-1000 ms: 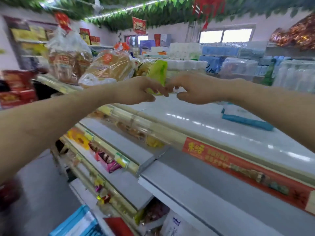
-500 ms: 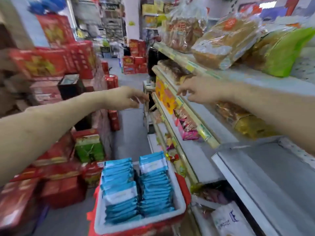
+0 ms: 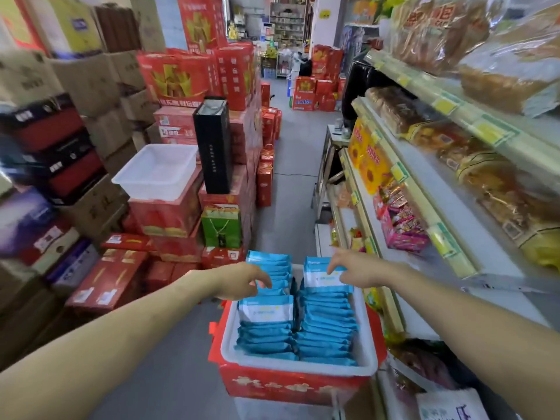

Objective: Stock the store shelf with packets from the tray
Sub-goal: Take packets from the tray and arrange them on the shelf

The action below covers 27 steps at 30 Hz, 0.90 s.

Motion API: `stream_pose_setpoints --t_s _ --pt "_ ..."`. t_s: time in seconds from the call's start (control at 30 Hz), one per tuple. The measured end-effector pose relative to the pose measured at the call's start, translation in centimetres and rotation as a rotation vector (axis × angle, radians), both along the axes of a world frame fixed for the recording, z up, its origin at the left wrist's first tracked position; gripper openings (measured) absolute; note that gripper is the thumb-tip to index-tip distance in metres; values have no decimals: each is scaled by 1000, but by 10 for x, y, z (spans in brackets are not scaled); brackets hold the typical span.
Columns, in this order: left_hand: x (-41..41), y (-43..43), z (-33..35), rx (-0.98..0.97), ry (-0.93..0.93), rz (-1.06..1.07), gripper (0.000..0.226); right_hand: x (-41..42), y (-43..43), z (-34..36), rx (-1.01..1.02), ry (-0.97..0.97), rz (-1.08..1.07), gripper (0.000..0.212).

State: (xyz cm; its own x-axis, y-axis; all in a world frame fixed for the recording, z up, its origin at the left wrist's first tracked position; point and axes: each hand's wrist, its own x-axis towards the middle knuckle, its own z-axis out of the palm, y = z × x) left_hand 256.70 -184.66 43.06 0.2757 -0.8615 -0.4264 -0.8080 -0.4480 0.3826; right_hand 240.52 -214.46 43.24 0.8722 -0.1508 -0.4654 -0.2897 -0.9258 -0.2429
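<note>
Two bare arms reach out over the aisle, and everything else fans out around them. Far to the left, cardboard cartons are piled high, with red gift boxes stacked beside them; an empty white tub sits on top of one red stack, next to a tall black box standing upright. Lower down, the left hand hovers over the left rows of blue packets, its fingers loosely curled and parted, holding nothing. The packets stand on edge in two columns, filling a white tray that rests on a red box on the floor, just beside the shelving. Over the right column, the right hand is spread open with fingertips pointing down, right at the top edge of the rearmost packet; whether it is touching is hard to tell. To the right runs the store shelf, with bagged bread on the top tier, yellow boxes and pink snack packs on lower tiers.
</note>
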Motion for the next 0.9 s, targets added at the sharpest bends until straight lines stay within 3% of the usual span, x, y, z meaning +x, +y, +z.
stream_pose_setpoints --t_s 0.3,0.7,0.9 --pt "-13 0 -34 -8 -27 -45 46 12 3 -26 4 -31 -2 38" --pt "-20 -3 -39 -51 -63 -164 40 5 16 -37 -137 64 175 53" --pt "-19 2 -47 -79 -85 -188 42 6 14 -43 -168 19 163 62"
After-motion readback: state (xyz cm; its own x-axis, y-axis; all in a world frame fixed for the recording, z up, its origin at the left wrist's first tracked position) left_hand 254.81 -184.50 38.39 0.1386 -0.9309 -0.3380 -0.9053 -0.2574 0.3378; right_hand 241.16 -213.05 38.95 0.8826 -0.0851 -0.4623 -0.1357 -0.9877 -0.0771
